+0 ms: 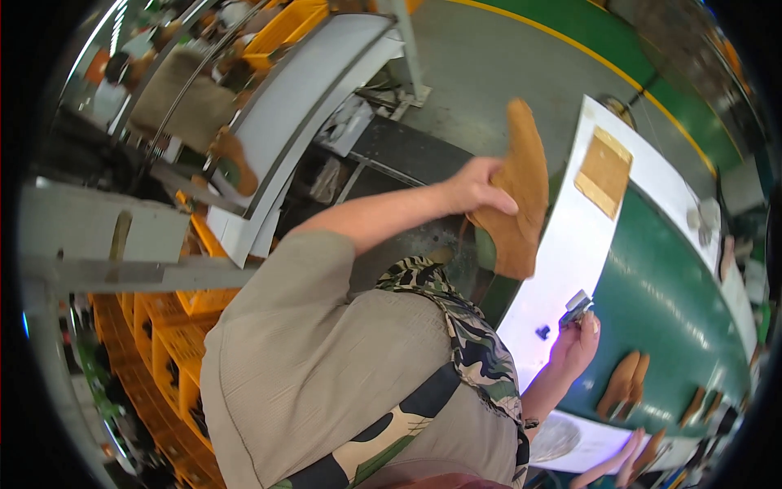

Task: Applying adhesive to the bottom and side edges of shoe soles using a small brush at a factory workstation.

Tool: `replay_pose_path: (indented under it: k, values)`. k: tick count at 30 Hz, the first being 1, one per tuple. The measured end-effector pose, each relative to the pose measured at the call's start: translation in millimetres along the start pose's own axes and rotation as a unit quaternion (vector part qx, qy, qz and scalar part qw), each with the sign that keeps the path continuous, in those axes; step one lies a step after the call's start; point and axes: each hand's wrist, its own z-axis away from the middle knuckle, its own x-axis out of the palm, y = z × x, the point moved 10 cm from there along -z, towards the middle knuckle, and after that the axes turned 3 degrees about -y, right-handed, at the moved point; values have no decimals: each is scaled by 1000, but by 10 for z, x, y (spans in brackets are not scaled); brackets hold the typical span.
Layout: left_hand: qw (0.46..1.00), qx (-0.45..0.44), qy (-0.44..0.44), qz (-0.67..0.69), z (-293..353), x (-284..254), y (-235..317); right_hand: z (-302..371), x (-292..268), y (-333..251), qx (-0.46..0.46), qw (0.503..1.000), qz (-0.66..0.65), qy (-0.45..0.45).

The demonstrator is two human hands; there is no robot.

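Note:
My left hand point(479, 189) grips a tan suede boot point(531, 183) around its ankle part, thumb on the near side. The boot is held up past the edge of a white worktop, toe pointing away and its wider end towards me. In my right hand point(577, 349), over the worktop's inner edge, is a small grey metal piece point(575, 308), pinched between the fingers; its exact kind cannot be made out. A tiny dark object point(542, 332) lies on the white worktop point(529, 308) beside that hand.
A cardboard piece point(604, 173) lies farther along the worktop. Beyond runs a green conveyor belt point(664, 281) carrying tan boots point(626, 383). Another person's hands point(623, 463) show at lower right. Orange crates point(175, 330) and a grey-white bench point(314, 69) stand left.

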Motion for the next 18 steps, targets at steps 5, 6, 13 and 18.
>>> replay_pose_path:
  k: [5, 6, 13, 18]
  values:
    - [975, 32, 172, -134, 555, -1637, 1159, -325, 72, 473, 82, 997, 3, -11]
    - [959, 9, 216, -182, 697, -1984, 1411, -399, -10, 560, 93, 995, 2, -32]
    - [831, -194, 240, -463, 470, -4061, 1489, -553, -631, 746, 72, 988, 93, 104]
    - [699, -338, -11, -631, 1066, -2800, 252, 627, -1882, 235, -10, 936, 113, 334]
